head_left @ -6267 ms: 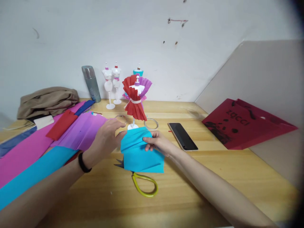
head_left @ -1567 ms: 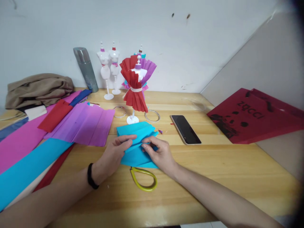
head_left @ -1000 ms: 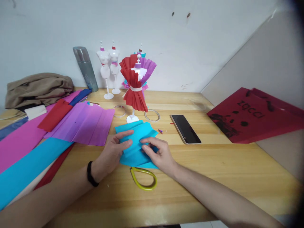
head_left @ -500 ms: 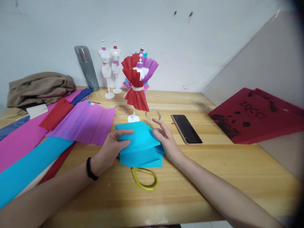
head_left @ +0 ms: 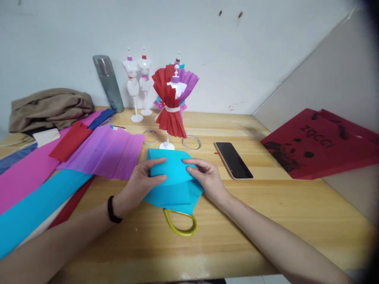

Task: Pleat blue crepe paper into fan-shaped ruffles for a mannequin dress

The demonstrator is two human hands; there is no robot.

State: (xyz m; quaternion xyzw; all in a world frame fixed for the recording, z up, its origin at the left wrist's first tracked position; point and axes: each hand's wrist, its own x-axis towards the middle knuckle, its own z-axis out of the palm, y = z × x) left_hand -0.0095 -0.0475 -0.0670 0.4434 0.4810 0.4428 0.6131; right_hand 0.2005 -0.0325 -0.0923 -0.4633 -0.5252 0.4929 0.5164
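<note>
A folded sheet of blue crepe paper [head_left: 170, 171] is between my two hands, low over the table. My left hand [head_left: 142, 175] grips its left side, thumb and index finger on the upper layer. On the right side, my right hand [head_left: 209, 177] pinches the paper's edge with thumb and fingers. Under the paper's lower edge, a yellow loop handle [head_left: 185, 232] sticks out; the rest of that object is hidden. Just behind the paper stands a small white dress form [head_left: 178, 90] wearing pleated red and purple paper, tied at the waist with a pale band.
Left are coloured crepe paper sheets [head_left: 109, 152], a brown cloth [head_left: 50, 108] and a grey-green bottle [head_left: 109, 85]. Two bare dress forms [head_left: 133, 86] stand at the back. A roll of clear tape [head_left: 192, 148], a phone [head_left: 233, 161] and a red paper bag [head_left: 319, 146] are toward the right.
My right hand has shifted its hold inward and now pinches the paper's edge. The upper layer lies flatter, and the lower flap has swung down over part of the yellow handle.
</note>
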